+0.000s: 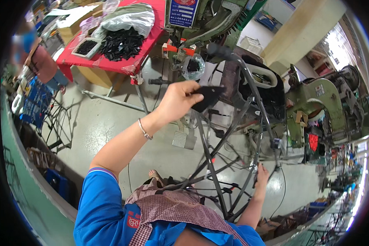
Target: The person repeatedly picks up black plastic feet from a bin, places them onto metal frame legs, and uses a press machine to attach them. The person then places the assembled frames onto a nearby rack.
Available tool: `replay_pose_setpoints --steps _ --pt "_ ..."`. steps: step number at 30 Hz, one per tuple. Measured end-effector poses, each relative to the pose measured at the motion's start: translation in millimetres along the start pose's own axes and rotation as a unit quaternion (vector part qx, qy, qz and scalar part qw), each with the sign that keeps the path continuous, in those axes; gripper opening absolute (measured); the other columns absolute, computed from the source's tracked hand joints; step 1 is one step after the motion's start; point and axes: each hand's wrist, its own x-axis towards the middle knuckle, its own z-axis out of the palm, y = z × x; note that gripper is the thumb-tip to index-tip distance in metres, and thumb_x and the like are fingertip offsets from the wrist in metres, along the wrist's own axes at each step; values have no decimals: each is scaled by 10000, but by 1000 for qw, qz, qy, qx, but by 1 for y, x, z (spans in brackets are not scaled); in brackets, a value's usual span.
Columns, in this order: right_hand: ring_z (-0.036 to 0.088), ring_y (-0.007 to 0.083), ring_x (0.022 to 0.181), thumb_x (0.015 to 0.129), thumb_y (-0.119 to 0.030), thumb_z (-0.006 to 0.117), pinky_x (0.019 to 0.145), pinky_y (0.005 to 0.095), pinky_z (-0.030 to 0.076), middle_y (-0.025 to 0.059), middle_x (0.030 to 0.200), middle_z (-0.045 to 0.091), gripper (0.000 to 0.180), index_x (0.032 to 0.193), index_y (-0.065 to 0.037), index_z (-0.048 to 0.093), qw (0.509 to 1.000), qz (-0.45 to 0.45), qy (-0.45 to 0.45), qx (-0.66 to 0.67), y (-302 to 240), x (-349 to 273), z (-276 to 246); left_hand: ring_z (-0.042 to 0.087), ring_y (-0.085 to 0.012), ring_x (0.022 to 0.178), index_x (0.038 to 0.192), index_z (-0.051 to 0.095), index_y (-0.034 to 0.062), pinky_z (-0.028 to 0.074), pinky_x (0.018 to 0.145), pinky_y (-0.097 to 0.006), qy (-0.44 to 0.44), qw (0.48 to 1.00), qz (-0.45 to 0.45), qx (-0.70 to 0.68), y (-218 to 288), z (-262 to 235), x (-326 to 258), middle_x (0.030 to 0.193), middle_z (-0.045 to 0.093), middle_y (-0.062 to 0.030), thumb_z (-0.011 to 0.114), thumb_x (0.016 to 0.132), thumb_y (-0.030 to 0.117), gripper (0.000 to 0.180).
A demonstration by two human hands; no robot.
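Observation:
My left hand (pixel 179 100) is raised in front of the riveting machine, pinching a flat black piece (pixel 209 96) between thumb and fingers. A folding frame of dark tubes (pixel 256 92) stands tilted before me, its crossed legs spreading down toward my lap. Around one of the frame's tubes, low on the right, my right hand (pixel 261 176) is closed; its fingers are partly hidden. The green machine (pixel 223 24) stands just beyond, with a clear plastic cup (pixel 194 67) at its working head. Whether the flat piece is joined to the frame I cannot tell.
To the left, a red-covered table (pixel 115 67) bears a heap of black parts (pixel 122 44) and a white tray (pixel 86 47). A dark bin (pixel 274 100) and another green machine (pixel 320 104) stand right. A metal foot pedal (pixel 179 138) lies on the floor. Another person (pixel 43 61) is far left.

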Motion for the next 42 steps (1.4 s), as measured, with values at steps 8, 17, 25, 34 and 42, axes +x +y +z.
replay_pose_setpoints --steps 8,17,25,34,42 --pt "336 42 508 855 -298 696 464 266 230 -74 544 411 338 635 -80 562 981 -41 122 -142 -102 -76 -84 598 -101 817 1155 576 -48 489 749 -240 47 964 -141 -222 -104 -33 60 915 658 -50 571 838 -99 321" --pt "315 45 493 845 -304 706 452 270 203 -77 522 377 425 549 -115 467 968 0 134 -214 -72 -77 -88 569 -65 814 966 654 14 449 750 -206 179 961 -108 -179 -153 -63 117 885 641 12 662 845 11 122" --pt "412 90 386 827 -347 699 364 279 305 -18 488 440 407 598 -71 508 980 35 46 -192 -57 -60 -7 564 -63 819 955 647 -8 443 753 -201 153 981 -101 -58 -158 -88 155 873 638 5 636 844 23 116" --pt "419 93 506 793 -323 731 463 292 324 -12 558 484 381 686 15 589 981 68 46 -178 -98 -75 44 563 -61 796 955 625 -53 457 719 -210 39 991 -121 32 -164 -104 175 865 642 -23 634 841 19 135" --pt "363 80 590 815 -279 710 518 284 300 -40 598 446 371 664 21 552 987 4 48 -152 -124 -90 78 525 -54 738 967 626 -22 428 622 -224 -145 963 -228 2 -174 -129 182 828 634 -10 637 892 169 206"
